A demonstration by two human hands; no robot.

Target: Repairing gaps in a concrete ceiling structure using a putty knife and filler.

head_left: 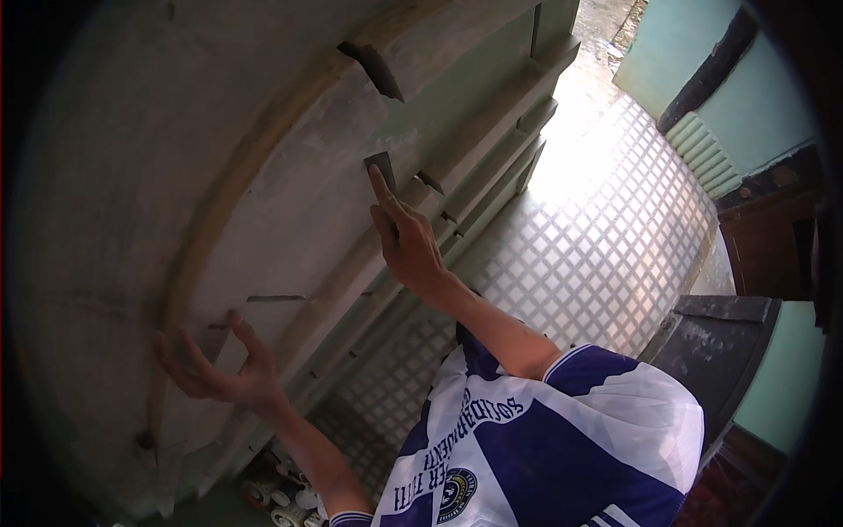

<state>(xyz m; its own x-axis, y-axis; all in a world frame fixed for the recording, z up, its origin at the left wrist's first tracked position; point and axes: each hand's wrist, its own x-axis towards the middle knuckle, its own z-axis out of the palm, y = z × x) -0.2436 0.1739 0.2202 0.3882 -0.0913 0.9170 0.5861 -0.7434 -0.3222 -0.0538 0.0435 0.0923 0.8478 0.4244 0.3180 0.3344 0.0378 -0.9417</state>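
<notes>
My right hand [413, 250] is closed, its index finger stretched along a small dark grey, flat scraper blade [380, 164]. The blade lies against a large pale panel [272, 211]; any handle is hidden in my palm. Whitish smears mark the greenish surface beside it. Lower left, my left hand [233, 373] has its thumb and fingers spread and curved at the panel, close to a curved brownish strip [198, 228]. Between them shows a dark grey patch [212, 341]; whether it is a slot in the panel or a separate piece, I cannot tell.
Several long pale rails [492, 127] and dark slots [373, 70] run along the panel. A diamond-patterned floor [580, 255] stretches toward a bright opening. Several round containers [285, 509] sit at lower left, and a dark slab [716, 351] stands at right by green walls.
</notes>
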